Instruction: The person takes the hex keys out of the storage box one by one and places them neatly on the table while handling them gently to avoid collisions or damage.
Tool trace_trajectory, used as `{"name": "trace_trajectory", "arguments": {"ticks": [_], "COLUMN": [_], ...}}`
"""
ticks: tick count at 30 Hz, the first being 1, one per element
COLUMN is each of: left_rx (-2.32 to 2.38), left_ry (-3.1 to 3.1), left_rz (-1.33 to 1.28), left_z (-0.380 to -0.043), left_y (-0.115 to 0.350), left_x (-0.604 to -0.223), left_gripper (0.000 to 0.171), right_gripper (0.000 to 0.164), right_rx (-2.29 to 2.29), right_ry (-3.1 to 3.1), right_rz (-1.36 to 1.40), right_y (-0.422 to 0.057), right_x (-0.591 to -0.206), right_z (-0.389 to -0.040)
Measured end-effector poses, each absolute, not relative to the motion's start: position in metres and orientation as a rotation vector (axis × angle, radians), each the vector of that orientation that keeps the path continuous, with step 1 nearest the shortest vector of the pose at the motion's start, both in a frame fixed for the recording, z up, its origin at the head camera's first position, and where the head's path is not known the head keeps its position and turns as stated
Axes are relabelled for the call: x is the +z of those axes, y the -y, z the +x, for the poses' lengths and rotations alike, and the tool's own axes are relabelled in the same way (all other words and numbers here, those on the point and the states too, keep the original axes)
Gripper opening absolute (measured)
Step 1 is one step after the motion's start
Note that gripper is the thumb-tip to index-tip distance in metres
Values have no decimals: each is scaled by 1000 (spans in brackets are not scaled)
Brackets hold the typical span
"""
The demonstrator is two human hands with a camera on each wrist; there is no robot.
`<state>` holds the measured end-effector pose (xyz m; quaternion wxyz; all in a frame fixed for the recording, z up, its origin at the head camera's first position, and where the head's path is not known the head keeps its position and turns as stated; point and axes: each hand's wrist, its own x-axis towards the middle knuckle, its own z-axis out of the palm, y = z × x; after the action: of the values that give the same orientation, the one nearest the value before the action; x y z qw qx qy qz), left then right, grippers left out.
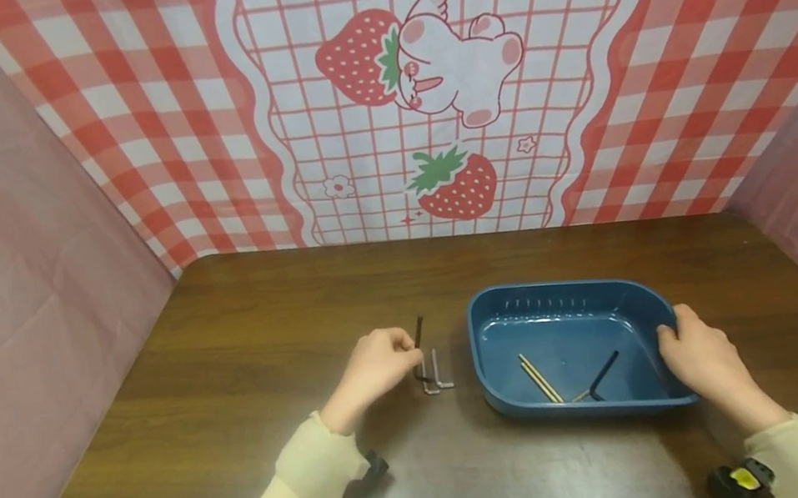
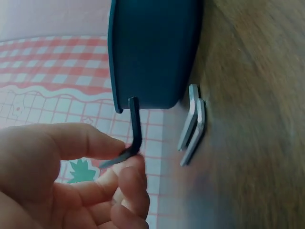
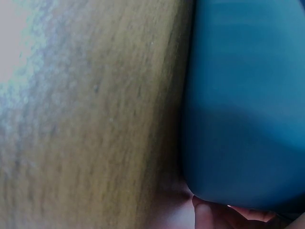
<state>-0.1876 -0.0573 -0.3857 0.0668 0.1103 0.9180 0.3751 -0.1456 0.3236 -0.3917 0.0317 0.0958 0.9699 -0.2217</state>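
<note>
My left hand (image 1: pixel 382 362) pinches a black hex key (image 2: pixel 137 125) between thumb and fingertips, left of the blue tray. Just below it on the table lie two silver hex keys (image 2: pixel 189 119), side by side, their short ends pointing right in the head view. My right hand (image 1: pixel 703 350) grips the right end of the blue tray (image 1: pixel 588 409), thumb over the rim. Inside the tray are two thin gold-coloured rods (image 1: pixel 540 378), a black hex key (image 1: pixel 603 376) and another thin, short piece (image 1: pixel 581 396) near the front wall.
The brown wooden table (image 1: pixel 230 347) ends at the back against a red-and-white checked cloth (image 1: pixel 196 141) with strawberry prints. Pink cloth (image 1: pixel 13 249) hangs along the left side, and more on the right. Dark bands with small devices sit at both wrists.
</note>
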Motion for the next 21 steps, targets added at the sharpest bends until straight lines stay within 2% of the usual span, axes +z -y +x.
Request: {"name": "trace_trajectory", "arguments": {"ticks": [10, 21], "left_rx": [857, 770], "left_ry": [-2836, -2815], "left_rz": [343, 267], "left_z": [-188, -186], "left_y": [61, 58], "left_x": [-397, -403], "left_gripper": [9, 20], "right_gripper": [44, 45], "right_rx": [-690, -688], "right_ry": [-2979, -2982], "right_rz": [296, 307], "right_y": [-324, -323], "right_x": [-392, -392], "right_z": [-146, -146]}}
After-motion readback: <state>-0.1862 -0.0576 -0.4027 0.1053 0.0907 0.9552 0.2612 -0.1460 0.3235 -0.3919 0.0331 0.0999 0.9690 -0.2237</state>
